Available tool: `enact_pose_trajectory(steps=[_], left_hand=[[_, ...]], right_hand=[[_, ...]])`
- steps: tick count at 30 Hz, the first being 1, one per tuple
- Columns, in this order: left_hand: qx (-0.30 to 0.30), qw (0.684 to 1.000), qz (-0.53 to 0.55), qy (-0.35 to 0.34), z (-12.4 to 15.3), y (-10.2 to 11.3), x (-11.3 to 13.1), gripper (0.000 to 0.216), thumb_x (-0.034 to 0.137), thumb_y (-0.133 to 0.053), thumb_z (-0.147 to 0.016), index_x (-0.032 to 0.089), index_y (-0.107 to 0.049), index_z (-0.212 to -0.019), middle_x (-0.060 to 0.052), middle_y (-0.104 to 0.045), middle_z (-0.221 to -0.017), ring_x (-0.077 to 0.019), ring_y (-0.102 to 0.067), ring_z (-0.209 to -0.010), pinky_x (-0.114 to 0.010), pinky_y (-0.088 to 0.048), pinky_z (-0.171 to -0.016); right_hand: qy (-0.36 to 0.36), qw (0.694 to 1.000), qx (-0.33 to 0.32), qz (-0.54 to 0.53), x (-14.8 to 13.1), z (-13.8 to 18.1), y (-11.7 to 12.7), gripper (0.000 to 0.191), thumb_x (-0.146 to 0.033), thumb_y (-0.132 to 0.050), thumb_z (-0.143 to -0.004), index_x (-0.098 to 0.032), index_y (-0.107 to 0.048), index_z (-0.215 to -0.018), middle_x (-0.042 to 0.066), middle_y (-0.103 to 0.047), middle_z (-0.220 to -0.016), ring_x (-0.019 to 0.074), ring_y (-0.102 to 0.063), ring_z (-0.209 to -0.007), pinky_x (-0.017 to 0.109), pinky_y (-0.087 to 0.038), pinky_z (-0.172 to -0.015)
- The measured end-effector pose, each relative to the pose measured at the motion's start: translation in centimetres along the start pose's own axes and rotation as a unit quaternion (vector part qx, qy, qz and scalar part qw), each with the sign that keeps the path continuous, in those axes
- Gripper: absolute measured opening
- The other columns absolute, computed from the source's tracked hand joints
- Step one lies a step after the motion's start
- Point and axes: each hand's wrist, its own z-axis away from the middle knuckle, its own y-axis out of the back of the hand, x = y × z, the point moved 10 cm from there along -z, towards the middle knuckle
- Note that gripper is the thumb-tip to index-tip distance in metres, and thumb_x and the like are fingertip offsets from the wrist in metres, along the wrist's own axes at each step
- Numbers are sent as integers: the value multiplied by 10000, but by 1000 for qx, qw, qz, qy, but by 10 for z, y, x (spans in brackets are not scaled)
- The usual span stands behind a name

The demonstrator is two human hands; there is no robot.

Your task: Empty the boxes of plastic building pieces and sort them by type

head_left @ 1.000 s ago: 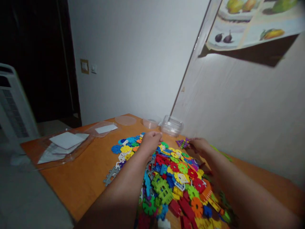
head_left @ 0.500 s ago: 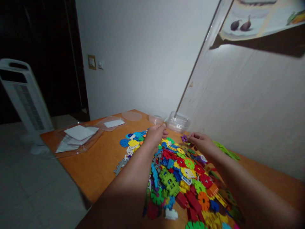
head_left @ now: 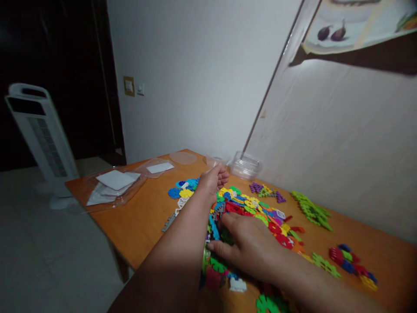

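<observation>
A heap of colourful plastic building pieces (head_left: 250, 202) lies on the table in front of me. At its far side is my left hand (head_left: 213, 179), its fingers curled in; whatever they may hold is hidden. My right hand (head_left: 246, 239) reaches low over the middle of the heap, thumb and fingers apart. Dark green pieces show in the gap between them. Close to its thumb are a green notched disc (head_left: 217, 264) and a white block (head_left: 237, 284). Blue discs (head_left: 174, 193) lie to the left of my left wrist.
Clear plastic tubs (head_left: 246, 167) stand by the wall. Purple pieces (head_left: 256, 188), long light-green pieces (head_left: 311, 211) and a cluster of red and blue blocks (head_left: 345, 256) lie right of the heap on the wooden table (head_left: 140, 237). Plastic packaging with white paper (head_left: 114, 179) is at left.
My right hand has left the purple piece, which now lies by the wall, and has come back toward me over the heap. My left hand has barely moved.
</observation>
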Motion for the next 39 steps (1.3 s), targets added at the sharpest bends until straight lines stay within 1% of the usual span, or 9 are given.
enact_pose_trajectory(steps=[6, 12, 17, 19, 22, 27, 30, 33, 39], left_hand=[[-6, 1000, -3, 1, -2, 0, 0, 290, 432, -632, -890, 151, -665, -825, -17, -692, -701, -76, -603, -553, -204, -401, -576], [-10, 1000, -9, -27, -2, -2, 5, 312, 457, -682, -838, 145, -671, -845, -26, -694, -730, -82, -605, -571, -204, -401, -575], [-19, 989, -107, -97, 1, -10, 14, 254, 408, -663, -835, 154, -659, -823, -29, -692, -746, -94, -597, -601, -210, -409, -600], [-28, 979, -163, -118, 2, -14, 13, 258, 412, -643, -840, 156, -658, -813, -32, -688, -749, -114, -607, -635, -227, -433, -633], [-39, 955, -251, -151, 2, -20, 12, 307, 458, -620, -843, 156, -659, -800, -36, -681, -745, -142, -601, -671, -253, -439, -655], [-59, 912, -359, -191, 7, -27, 10, 376, 509, -569, -858, 167, -651, -726, -25, -651, -689, -155, -565, -659, -270, -403, -640], [-64, 901, -383, -191, 10, -30, 9, 385, 516, -555, -863, 173, -646, -712, -11, -621, -655, -150, -543, -639, -269, -392, -633], [-88, 909, -374, -162, 13, -34, 3, 397, 533, -559, -861, 170, -639, -721, -19, -637, -690, -148, -548, -647, -266, -396, -628], [-156, 911, -365, -114, 19, -46, -11, 425, 568, -563, -861, 159, -640, -776, -47, -679, -782, -156, -586, -693, -272, -429, -668]], right_hand=[[-54, 998, 17, 12, 15, 1, -1, 153, -301, -557, -868, -209, -582, -748, 9, -617, -686, 134, -470, -603, 295, -181, -562], [-63, 985, 68, -146, 56, 1, 16, 173, -284, -520, -864, -215, -504, -706, -27, -554, -637, 121, -483, -584, 249, -290, -543], [-208, 913, 134, -324, 162, -3, 29, 230, -429, -557, -851, -222, -533, -755, -27, -584, -599, 128, -528, -510, 232, -381, -491], [-305, 878, 186, -319, 215, 3, 34, 197, -391, -582, -842, -213, -561, -762, -9, -629, -620, 116, -539, -497, 213, -344, -458], [-382, 850, 216, -292, 273, 8, 35, 186, -296, -576, -836, -209, -541, -676, 1, -595, -541, 111, -507, -441, 219, -313, -428], [-459, 823, 211, -258, 331, 16, 26, 235, -216, -634, -792, -197, -569, -566, 10, -530, -426, 113, -432, -375, 243, -290, -403], [-467, 818, 211, -261, 342, 12, 19, 218, -203, -658, -786, -190, -588, -580, 16, -543, -435, 116, -452, -384, 238, -304, -399], [-443, 821, 217, -286, 334, 3, 15, 196, -233, -651, -815, -193, -596, -631, 5, -550, -462, 115, -480, -411, 220, -342, -409], [-353, 848, 204, -339, 274, -1, 23, 213, -357, -643, -845, -194, -598, -714, 12, -621, -610, 123, -557, -526, 213, -433, -488]])
